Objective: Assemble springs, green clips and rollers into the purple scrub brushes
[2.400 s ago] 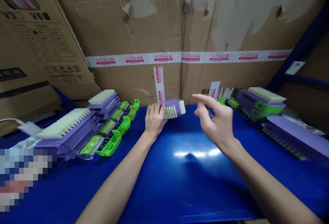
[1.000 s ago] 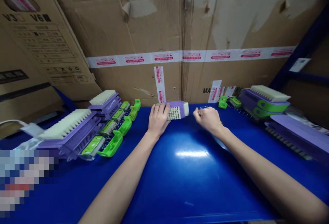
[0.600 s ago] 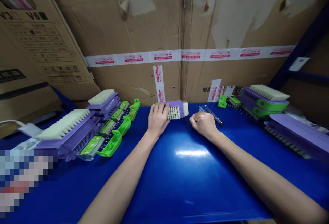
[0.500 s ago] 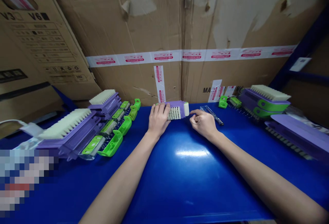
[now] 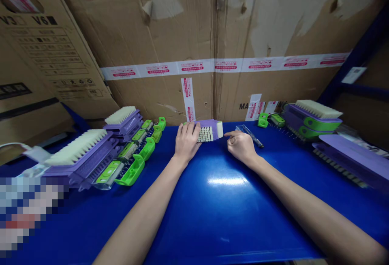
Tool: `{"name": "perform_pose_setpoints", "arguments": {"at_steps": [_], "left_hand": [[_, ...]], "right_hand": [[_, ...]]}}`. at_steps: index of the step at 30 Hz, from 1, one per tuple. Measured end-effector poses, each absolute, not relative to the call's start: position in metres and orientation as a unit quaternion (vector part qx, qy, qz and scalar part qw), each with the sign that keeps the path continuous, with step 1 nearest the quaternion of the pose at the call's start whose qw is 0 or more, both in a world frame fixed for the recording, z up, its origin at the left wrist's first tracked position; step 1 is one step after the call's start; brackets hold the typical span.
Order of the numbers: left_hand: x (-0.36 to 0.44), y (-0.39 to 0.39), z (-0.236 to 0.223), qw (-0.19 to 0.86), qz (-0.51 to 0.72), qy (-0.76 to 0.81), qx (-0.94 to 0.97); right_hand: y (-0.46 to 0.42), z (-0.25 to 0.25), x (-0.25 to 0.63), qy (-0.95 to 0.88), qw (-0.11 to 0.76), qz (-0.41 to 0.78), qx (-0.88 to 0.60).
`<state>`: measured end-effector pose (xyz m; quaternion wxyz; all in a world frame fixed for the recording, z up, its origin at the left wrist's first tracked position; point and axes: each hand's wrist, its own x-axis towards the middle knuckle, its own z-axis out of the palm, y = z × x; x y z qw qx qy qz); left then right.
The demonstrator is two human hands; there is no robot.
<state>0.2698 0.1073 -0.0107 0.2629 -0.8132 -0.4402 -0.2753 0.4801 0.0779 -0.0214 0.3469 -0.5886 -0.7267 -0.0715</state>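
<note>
My left hand lies over the left part of a purple brush, its fingers wrapped over the top. Pale bristles face me, and a whitish block forms the brush's right end. The brush rests on the blue table near the cardboard. My right hand is just to the right, its index finger stretched out toward the brush's end. A small gap seems to separate that fingertip from the brush. The other fingers are curled in, and I see nothing in them. Behind this hand lies a clear packet with a thin dark item.
On the left stand purple brushes with pale bristles, beside green clips and wire-toothed parts. To the right are stacked brushes and a long purple brush. Cardboard walls the back of the blue table.
My right hand went from pointing in the air to a fist lower down near the packet, then moved slightly left and stretched its index finger. My left hand and the brush shifted slightly right.
</note>
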Motion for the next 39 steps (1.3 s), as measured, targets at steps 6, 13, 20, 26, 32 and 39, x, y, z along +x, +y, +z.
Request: {"name": "perform_pose_setpoints", "arguments": {"at_steps": [6, 13, 20, 26, 32, 39], "left_hand": [[0.2697, 0.1076, -0.0115, 0.263, -0.280, -0.438, -0.813], [0.2702, 0.1078, -0.0109, 0.269, -0.277, -0.438, -0.812], [0.2706, 0.1076, -0.0113, 0.278, -0.275, -0.435, -0.811], [0.2709, 0.1079, -0.0113, 0.275, -0.276, -0.435, -0.812], [0.2709, 0.1076, -0.0109, 0.266, -0.279, -0.435, -0.814], [0.2710, 0.1086, -0.0110, 0.265, -0.285, -0.432, -0.814]], "right_hand": [[0.0747, -0.0195, 0.4797, -0.725, 0.333, -0.069, -0.599], [0.0724, -0.0203, 0.4780, -0.716, 0.338, -0.061, -0.608], [0.0699, -0.0180, 0.4784, -0.715, 0.312, -0.044, -0.625], [0.0705, -0.0168, 0.4786, -0.714, 0.297, -0.051, -0.632], [0.0704, -0.0176, 0.4789, -0.712, 0.300, -0.055, -0.632], [0.0716, -0.0179, 0.4793, -0.714, 0.302, -0.055, -0.629]]}}
